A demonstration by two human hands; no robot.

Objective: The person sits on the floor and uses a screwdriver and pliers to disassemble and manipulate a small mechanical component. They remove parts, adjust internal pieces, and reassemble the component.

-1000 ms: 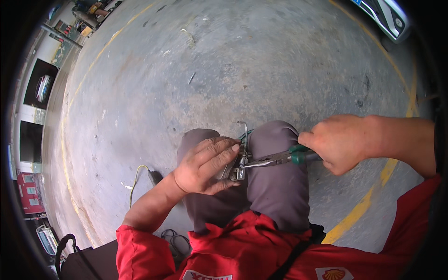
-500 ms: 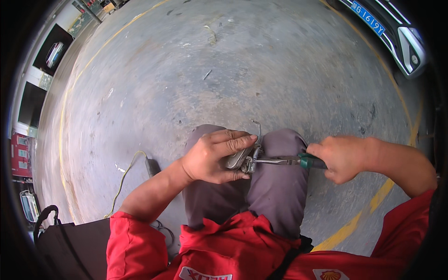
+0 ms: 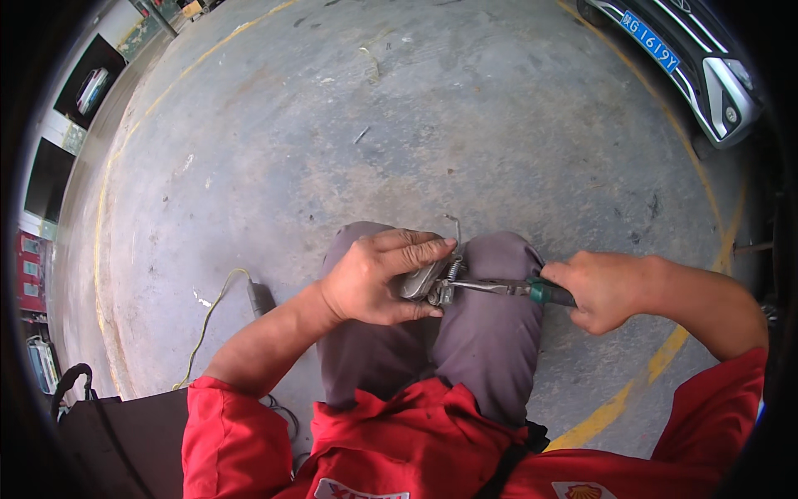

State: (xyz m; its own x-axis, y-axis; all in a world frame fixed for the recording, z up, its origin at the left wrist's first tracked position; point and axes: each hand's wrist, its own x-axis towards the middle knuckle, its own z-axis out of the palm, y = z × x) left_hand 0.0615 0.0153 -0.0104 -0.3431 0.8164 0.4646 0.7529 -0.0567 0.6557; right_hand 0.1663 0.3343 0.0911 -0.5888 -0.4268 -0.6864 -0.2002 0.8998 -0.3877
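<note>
My left hand (image 3: 378, 279) is closed round a grey metal part (image 3: 420, 281) above my knees. Its thumb and fingers cover much of the part, so I cannot tell its exact kind. A small coil spring (image 3: 455, 268) sits on the part's right side, and a thin bent rod (image 3: 456, 233) sticks out past my fingertips. From the right, my right hand (image 3: 611, 291) grips long-nosed pliers (image 3: 499, 286) by their green handles. The pliers' tips reach the part just below the spring; whether they pinch anything is too small to tell.
A dark handheld device (image 3: 260, 298) with a yellowish cord (image 3: 208, 324) lies on the floor at left. Near my left elbow is a dark case or seat (image 3: 125, 441). Farther off lies a small metal rod (image 3: 362, 135). A parked car (image 3: 698, 75) stands at the far right.
The whole view has shifted slightly. Both hands keep their holds, and the pliers' tips stay at the metal part, with the handles angled a little lower to the right.
</note>
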